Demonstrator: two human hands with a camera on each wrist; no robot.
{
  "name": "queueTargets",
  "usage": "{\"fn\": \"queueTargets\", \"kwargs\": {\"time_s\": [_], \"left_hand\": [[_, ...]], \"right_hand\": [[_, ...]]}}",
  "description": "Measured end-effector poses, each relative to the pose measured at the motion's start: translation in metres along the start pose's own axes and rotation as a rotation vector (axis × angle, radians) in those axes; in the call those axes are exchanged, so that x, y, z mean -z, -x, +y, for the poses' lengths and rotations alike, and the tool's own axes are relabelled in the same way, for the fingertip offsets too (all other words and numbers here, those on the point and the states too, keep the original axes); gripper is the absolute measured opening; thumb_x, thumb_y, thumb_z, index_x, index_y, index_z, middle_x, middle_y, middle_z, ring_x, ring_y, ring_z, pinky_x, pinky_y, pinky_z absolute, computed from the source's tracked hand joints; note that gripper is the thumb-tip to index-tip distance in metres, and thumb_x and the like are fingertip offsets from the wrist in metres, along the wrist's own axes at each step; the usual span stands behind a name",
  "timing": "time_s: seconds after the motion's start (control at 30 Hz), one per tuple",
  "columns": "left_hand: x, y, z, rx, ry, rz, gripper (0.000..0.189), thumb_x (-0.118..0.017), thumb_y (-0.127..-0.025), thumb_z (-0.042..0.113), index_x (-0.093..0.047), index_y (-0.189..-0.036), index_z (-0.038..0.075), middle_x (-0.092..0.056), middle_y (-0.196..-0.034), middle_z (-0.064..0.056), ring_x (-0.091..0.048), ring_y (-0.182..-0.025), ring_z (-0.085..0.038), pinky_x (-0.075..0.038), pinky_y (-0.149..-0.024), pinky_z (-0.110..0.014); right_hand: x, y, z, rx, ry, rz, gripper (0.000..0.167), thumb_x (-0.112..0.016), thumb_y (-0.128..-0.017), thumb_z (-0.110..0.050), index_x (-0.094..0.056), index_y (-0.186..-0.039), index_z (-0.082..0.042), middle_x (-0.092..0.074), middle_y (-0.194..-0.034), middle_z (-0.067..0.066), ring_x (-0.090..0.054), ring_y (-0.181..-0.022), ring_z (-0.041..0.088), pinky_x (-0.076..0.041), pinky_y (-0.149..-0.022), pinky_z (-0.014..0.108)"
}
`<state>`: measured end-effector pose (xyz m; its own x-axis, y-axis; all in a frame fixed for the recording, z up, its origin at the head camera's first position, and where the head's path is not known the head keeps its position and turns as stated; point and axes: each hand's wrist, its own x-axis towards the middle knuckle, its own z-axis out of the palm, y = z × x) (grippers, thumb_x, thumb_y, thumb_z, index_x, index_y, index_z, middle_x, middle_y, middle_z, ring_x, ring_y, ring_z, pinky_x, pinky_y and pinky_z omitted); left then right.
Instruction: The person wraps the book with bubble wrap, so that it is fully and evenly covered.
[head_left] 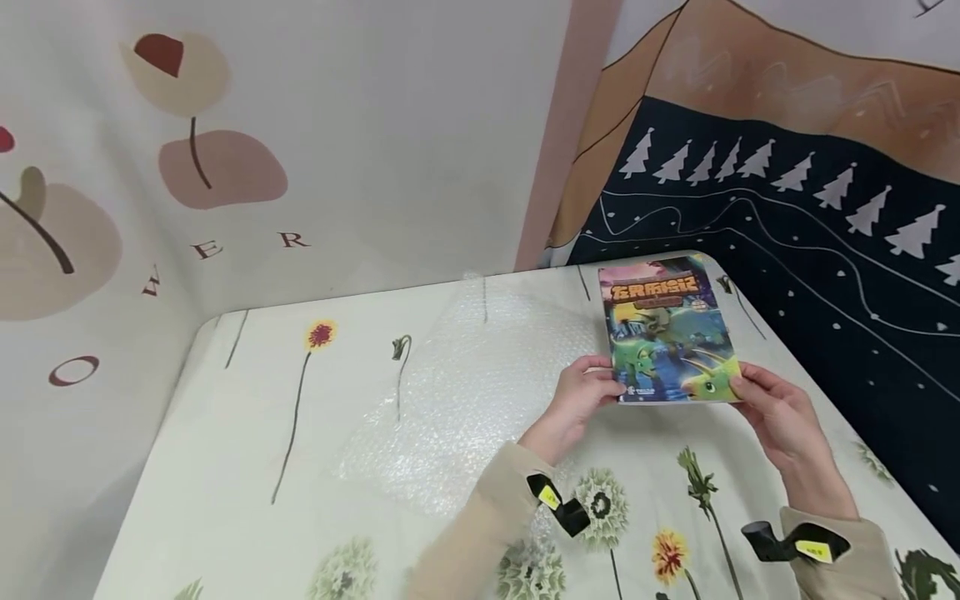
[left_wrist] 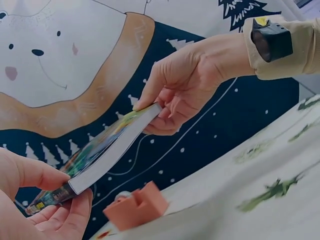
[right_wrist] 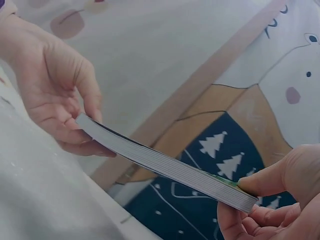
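Observation:
A paperback book [head_left: 667, 333] with green horned dinosaurs and orange lettering on its cover is held above the table's far right part. My left hand [head_left: 577, 400] pinches its lower left corner, thumb on the cover and fingers beneath. At the lower right corner my right hand [head_left: 780, 417] grips it the same way. Both wrist views show the book's white page edge, in the left wrist view [left_wrist: 117, 150] and, seen side-on, as a thick page block [right_wrist: 170, 167] between the hands. The book looks closed, and its back cover is hidden.
Clear bubble wrap [head_left: 465, 400] lies spread over the flower-print tablecloth [head_left: 247, 467], left of the book. A coral notched block [left_wrist: 136, 207] shows on the table in the left wrist view. Patterned curtains [head_left: 810, 258] stand behind and to the right.

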<state>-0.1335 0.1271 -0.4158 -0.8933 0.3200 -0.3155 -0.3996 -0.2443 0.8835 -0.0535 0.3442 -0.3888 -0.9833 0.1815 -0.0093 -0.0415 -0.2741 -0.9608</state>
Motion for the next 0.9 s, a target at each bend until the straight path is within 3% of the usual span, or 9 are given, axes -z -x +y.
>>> {"fn": "queueTargets", "kwargs": {"time_s": [0.43,0.57,0.9], "left_hand": [[0.063,0.008,0.017,-0.042,-0.111,0.015,0.037,-0.062,-0.075,-0.013,-0.056,-0.11,-0.004,-0.066,-0.095,-0.015,-0.062,-0.077,-0.015,-0.053,-0.077,-0.032],[0.085,0.012,0.022,-0.045,-0.134,0.016,0.036,-0.06,-0.076,-0.013,-0.055,-0.111,-0.005,-0.066,-0.094,-0.012,-0.063,-0.077,-0.015,-0.053,-0.078,-0.033],[0.132,0.028,0.031,-0.049,-0.208,0.074,0.032,-0.06,-0.078,-0.013,-0.054,-0.108,-0.005,-0.066,-0.087,-0.007,-0.063,-0.076,-0.014,-0.053,-0.078,-0.033]], "right_hand": [[-0.044,-0.018,0.017,-0.121,0.164,-0.06,0.014,-0.056,-0.093,-0.007,-0.061,-0.098,-0.019,-0.062,-0.089,-0.008,-0.06,-0.081,0.003,-0.05,-0.072,0.017],[-0.06,-0.023,0.025,-0.172,0.223,-0.086,0.013,-0.056,-0.093,-0.007,-0.054,-0.106,-0.01,-0.061,-0.089,-0.008,-0.059,-0.082,0.003,-0.049,-0.072,0.017],[-0.095,-0.034,0.049,-0.234,0.367,-0.19,0.038,-0.054,-0.094,-0.006,-0.042,-0.124,0.013,-0.058,-0.092,-0.005,-0.058,-0.082,0.003,-0.05,-0.076,0.022]]}}
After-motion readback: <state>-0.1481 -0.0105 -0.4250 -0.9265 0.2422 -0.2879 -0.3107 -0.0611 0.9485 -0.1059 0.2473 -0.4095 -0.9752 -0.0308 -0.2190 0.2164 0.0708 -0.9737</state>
